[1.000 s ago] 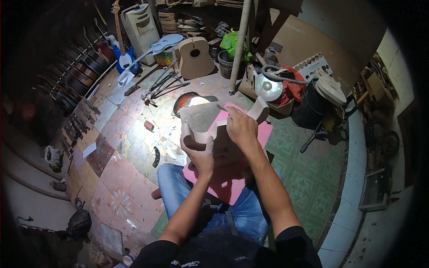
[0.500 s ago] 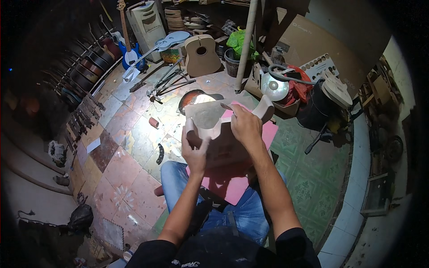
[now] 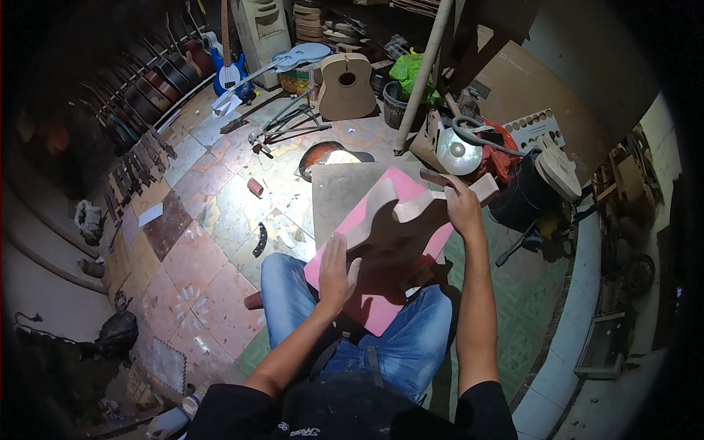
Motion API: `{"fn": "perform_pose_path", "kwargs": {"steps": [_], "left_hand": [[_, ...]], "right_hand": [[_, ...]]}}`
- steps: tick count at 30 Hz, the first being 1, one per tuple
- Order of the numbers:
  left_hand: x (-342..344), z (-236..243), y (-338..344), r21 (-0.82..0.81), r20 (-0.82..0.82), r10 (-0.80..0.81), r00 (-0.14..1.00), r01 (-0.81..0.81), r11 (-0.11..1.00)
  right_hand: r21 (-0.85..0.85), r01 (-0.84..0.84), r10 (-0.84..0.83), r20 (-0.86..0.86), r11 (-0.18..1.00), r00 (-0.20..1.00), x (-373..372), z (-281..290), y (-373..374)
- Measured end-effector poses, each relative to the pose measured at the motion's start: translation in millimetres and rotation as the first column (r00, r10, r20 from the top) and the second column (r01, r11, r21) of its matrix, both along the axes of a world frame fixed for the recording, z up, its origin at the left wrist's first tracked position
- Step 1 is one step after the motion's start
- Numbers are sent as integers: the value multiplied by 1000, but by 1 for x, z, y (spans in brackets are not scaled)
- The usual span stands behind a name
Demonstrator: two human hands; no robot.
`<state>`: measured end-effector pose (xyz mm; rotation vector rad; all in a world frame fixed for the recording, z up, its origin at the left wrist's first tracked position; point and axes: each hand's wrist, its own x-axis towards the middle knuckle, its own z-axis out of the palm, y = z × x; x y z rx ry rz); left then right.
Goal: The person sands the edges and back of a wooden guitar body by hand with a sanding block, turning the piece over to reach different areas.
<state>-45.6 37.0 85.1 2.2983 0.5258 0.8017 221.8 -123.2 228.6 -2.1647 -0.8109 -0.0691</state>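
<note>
Wood, bare and unfinished, makes up the guitar body (image 3: 400, 220) I am watching: it lies across the person's lap on a pink pad (image 3: 381, 297), which sits between the wood and the blue jeans (image 3: 411, 345) (I judge the pad is there to cushion the piece and stop it sliding).

Left hand (image 3: 336, 270): laid flat on the lower end of the guitar body, fingers spread and pointing forward. It is pressing down, not gripping; I read this as bracing.

Right hand (image 3: 463, 207): closed around the upper horn at the far end of the guitar body. A small dark strip shows just beyond the fingers; I cannot tell what it is.

Both forearms enter from the lower edge, one to each end of the piece, which keeps it level.

Surroundings: a tiled floor (image 3: 213, 242), an acoustic guitar (image 3: 346, 86) without strings standing beyond the lap, a blue electric guitar (image 3: 231, 70) farther left, and a round metal disc (image 3: 458, 150) near the right hand.
</note>
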Motion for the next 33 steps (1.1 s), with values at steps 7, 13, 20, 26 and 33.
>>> {"fn": "perform_pose_path", "kwargs": {"steps": [7,13,20,26,33], "left_hand": [[10,22,-23,13,74,69,995,-70,997],[11,48,-29,-4,115,0,993,0,1000],[9,50,-50,-181,103,-266,958,281,942],[7,55,-76,-197,114,-381,917,397,896],[27,56,-84,-150,299,-367,881,423,894]], "right_hand": [[73,-31,34,-41,997,999,8,-3,-27],[211,-43,82,-178,977,981,13,-4,-49],[214,-53,132,-374,975,918,24,-1,-59],[280,-9,135,-436,960,890,20,-4,-49],[319,-6,174,-498,948,850,19,-1,-34]]}}
